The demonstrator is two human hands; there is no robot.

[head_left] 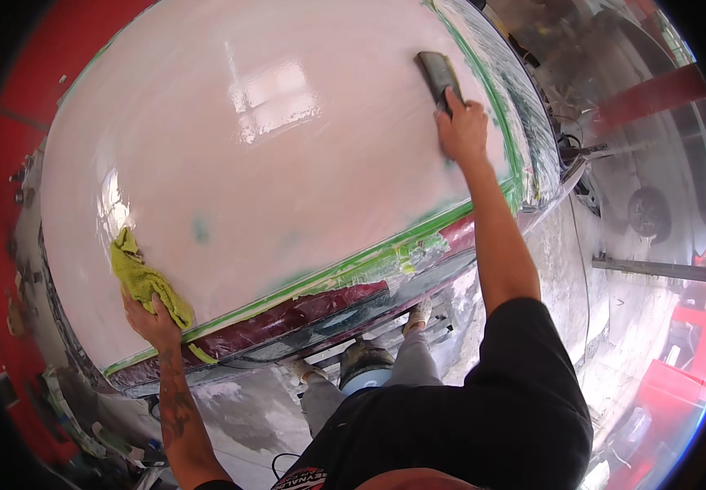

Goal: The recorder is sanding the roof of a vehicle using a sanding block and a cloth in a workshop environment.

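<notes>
A large car panel [312,188], pale pinkish and glossy wet, spreads out in front of me, with a few greenish patches showing through. At the far right my right hand [462,128] grips a dark sanding block [437,73], which lies on the panel close to its taped right edge. My left hand [154,318] holds a crumpled yellow-green cloth [147,282] against the panel's near left corner. Green masking tape [353,260] runs along the near edge and up the right side.
A dark red body section [288,320] with torn masking film lies below the tape. Between my feet stands a dark bucket [365,359] with bluish contents. A metal bar [655,269] juts in at the right. Assorted clutter [83,425] sits on the floor at lower left.
</notes>
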